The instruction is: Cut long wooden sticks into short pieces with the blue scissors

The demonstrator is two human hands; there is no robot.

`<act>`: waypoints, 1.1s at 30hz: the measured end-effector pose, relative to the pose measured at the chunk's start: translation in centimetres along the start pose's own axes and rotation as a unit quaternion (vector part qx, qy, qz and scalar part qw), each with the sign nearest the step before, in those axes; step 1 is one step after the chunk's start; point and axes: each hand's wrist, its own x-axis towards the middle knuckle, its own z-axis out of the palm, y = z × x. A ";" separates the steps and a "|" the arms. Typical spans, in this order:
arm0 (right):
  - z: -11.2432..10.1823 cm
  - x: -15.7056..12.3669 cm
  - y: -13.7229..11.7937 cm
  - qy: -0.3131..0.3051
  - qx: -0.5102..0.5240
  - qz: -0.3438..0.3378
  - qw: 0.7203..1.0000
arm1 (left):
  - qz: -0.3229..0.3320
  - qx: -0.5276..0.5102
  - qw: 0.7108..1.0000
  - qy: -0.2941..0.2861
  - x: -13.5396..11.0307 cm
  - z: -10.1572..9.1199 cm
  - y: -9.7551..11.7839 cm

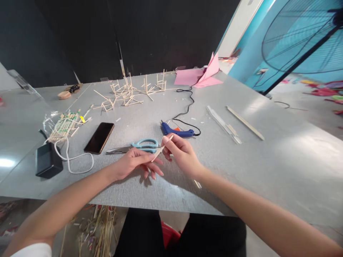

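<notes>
Between my two hands is a short, pale wooden stick, held at a slant. My left hand pinches its lower end between thumb and index finger, while the other fingers spread below. My right hand grips its upper end with thumb and fingertips. Just behind my left hand lie scissors with light blue handles, partly covered by my fingers. Beyond my right hand a blue hot glue gun rests on its side.
Stick frames stand at the back, with folded pink paper to their right. A phone, a black power adapter and bagged sticks lie left. Clear glue sticks and a flat wooden strip lie right.
</notes>
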 end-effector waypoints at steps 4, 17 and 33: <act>0.0 -0.1 0.0 -0.012 0.008 0.007 1.000 | -0.018 -0.002 1.000 -0.008 0.0 0.2 0.0; 0.2 -0.2 -1.1 -0.101 -0.017 0.076 0.992 | 0.001 0.008 1.000 0.021 0.5 -0.1 -0.3; -0.2 0.0 -0.7 -0.097 -0.051 0.102 0.989 | -0.031 0.017 0.998 0.050 0.5 0.1 0.3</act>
